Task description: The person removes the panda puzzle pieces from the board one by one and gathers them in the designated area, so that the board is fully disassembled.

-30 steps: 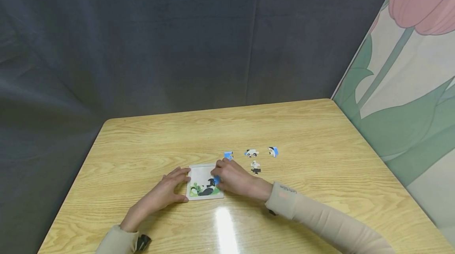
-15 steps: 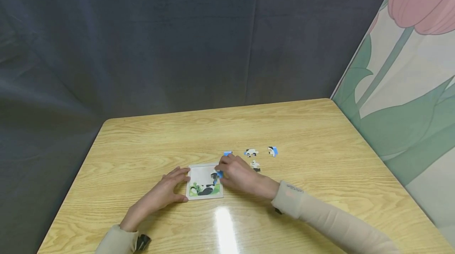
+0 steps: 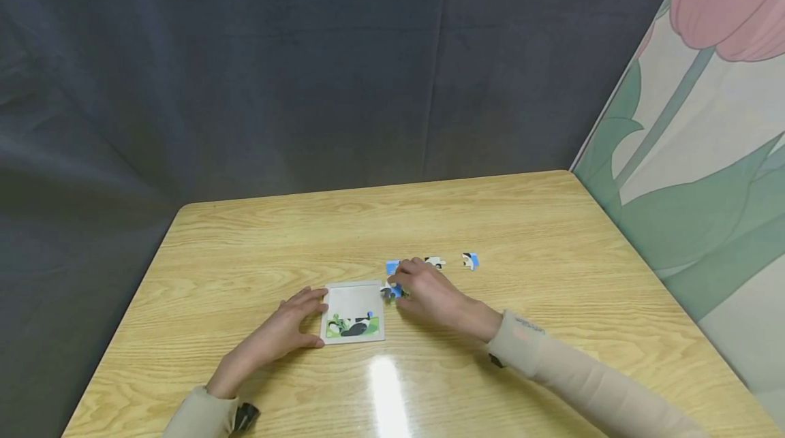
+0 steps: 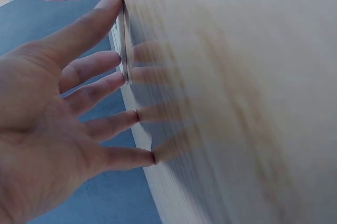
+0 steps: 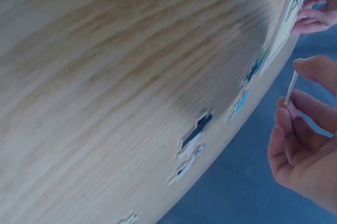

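My left hand (image 3: 282, 333) rests at the left edge of a white puzzle tray (image 3: 353, 284), fingers spread, thumb at its lower left corner. Along the tray's bottom lie joined green, black and white pieces (image 3: 354, 327); the white part above them is bare. In the left wrist view, the left hand (image 4: 68, 98) has its thumb and two fingers against the tray edge. Just right of the tray, my right hand (image 3: 434, 296) pinches a blue, white and black piece (image 3: 392, 291). The right wrist view shows a thin piece (image 5: 291, 84) edge-on between thumb and fingers of the right hand (image 5: 310, 134).
Beyond the right hand lie a blue piece (image 3: 392, 266), a panda-face piece (image 3: 435, 262) and a blue-and-white piece (image 3: 471, 261). A dark curtain (image 3: 319, 70) hangs behind the wooden table (image 3: 294, 227); a flower-patterned panel (image 3: 693, 152) stands at the right.
The right hand has moved right and away from over the tray with the pinched piece, uncovering the tray's right side. The left hand has stayed in place.
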Tool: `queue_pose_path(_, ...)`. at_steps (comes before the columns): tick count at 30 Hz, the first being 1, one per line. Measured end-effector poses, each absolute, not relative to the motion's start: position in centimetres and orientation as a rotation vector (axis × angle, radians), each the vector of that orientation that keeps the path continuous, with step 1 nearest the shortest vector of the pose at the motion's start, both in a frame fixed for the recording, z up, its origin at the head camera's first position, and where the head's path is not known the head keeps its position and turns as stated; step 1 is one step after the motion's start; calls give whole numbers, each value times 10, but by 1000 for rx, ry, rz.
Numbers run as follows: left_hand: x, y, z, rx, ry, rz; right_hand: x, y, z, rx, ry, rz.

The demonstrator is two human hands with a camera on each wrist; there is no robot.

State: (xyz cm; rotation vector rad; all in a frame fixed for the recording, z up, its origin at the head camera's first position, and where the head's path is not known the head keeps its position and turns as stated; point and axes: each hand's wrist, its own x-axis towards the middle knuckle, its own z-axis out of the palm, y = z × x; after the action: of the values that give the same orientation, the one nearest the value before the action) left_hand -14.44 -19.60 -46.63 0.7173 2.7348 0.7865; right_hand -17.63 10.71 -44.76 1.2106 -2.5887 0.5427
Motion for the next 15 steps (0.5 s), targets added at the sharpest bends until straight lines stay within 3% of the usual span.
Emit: queue_pose_path(15, -144, -196, -467, 718, 2728, 803, -178, 134, -448, 1155, -2582, 566)
